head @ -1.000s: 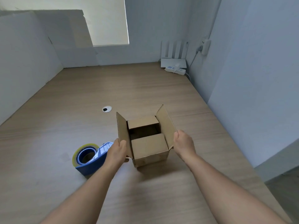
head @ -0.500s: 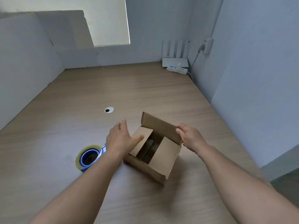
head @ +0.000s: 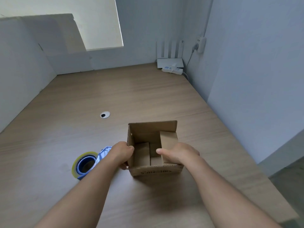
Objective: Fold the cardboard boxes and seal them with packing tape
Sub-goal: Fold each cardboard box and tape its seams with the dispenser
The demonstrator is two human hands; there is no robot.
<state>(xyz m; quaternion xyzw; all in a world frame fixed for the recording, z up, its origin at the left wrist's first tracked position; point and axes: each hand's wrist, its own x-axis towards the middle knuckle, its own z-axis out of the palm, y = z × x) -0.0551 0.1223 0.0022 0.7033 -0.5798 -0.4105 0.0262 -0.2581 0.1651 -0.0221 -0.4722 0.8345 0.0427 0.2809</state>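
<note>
The cardboard box (head: pixel 154 171) stands open side up on the wooden bench (head: pixel 115 92), between both hands. The left hand (head: pixel 122 153) grips its left side. The right hand (head: pixel 180 153) holds the right flap (head: pixel 168 139), with the thumb reaching inside. The tape roll (head: pixel 84 165) lies just left of the left hand, so I judge that hand nearer to it. Grey walls (head: pixel 246 63) enclose the bench, and a router (head: pixel 170 60) stands in the far corner.

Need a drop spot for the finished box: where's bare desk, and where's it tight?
Bare: the wide desk stretch between the grommet and the router and power strip; also right of the cardboard box up to the wall. Tight: the tape dispenser sits right by the left hand on the box's left side.
</note>
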